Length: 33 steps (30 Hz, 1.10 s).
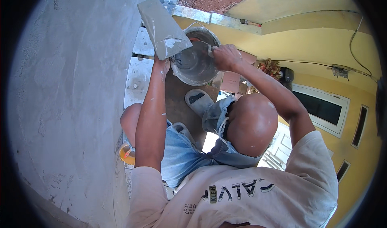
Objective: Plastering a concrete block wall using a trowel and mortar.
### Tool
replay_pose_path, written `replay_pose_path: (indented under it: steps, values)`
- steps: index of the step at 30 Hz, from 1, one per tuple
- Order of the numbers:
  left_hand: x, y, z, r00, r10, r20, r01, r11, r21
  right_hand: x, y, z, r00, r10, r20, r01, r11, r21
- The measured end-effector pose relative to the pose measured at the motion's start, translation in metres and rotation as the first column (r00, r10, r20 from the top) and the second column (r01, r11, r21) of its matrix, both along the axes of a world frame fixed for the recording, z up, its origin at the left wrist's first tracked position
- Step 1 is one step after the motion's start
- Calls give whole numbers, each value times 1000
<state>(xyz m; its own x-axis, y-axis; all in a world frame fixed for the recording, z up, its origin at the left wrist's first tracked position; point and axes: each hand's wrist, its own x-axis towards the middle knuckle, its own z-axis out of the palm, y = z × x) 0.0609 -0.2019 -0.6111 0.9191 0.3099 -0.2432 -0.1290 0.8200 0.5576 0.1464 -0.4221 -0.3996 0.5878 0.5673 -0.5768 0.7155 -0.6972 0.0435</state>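
Note:
My left hand (162, 65) is closed under the near end of a rectangular plasterer's hawk (159, 24), whose handle is hidden. Grey plaster coats its upper face, with a wet, paler smear close to the corner above the bucket. Just right of it is a round bucket (195, 82), smeared grey inside, with a thin wire handle and a small reddish patch near its far wall. At the bucket's right rim my right hand (226, 57) is closed, knuckles up. A grey-white bit shows at its fingers, but what it grips cannot be made out.
A grey plastered wall (72, 99) fills the left side. Along its foot run pale, stained planks (137, 80). A small yellow-orange container (128, 154) sits beside my left knee. My sandalled feet (199, 101) are close behind the bucket. To the right stands a yellow house wall (314, 46) with cables.

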Motion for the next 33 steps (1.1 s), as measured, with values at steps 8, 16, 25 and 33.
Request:
replay_pose_path:
  steps: [8,16,25,33]
  values:
    - [12,-8,27,992,-65,-106,74,994,78,-40,-23,-38,975,202,91,-211,971,114]
    - [22,-33,38,976,-188,-113,197,978,74,-51,-28,-38,985,36,168,-82,959,273]
    - [24,-50,83,937,-288,-198,289,957,-23,-62,-54,-41,973,-179,145,150,969,196]
    - [20,-48,104,934,-292,-208,305,952,36,-73,-49,-28,977,-188,104,173,974,144]
